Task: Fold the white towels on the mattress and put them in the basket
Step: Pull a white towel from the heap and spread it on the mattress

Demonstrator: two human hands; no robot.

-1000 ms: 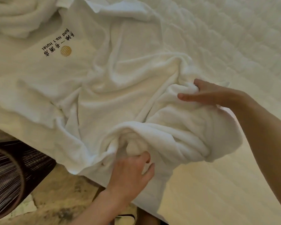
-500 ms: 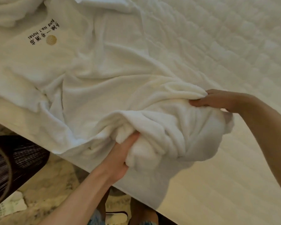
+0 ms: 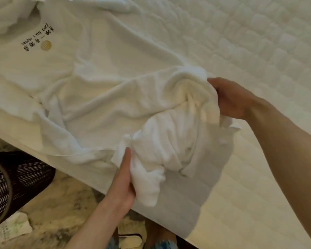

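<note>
Both hands (image 3: 123,178) (image 3: 228,99) grip one crumpled white towel (image 3: 169,141) on the mattress (image 3: 258,51).

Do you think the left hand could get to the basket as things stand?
Probably yes: the basket sits just left of the left hand with only floor between, though that hand grips the towel.
</note>
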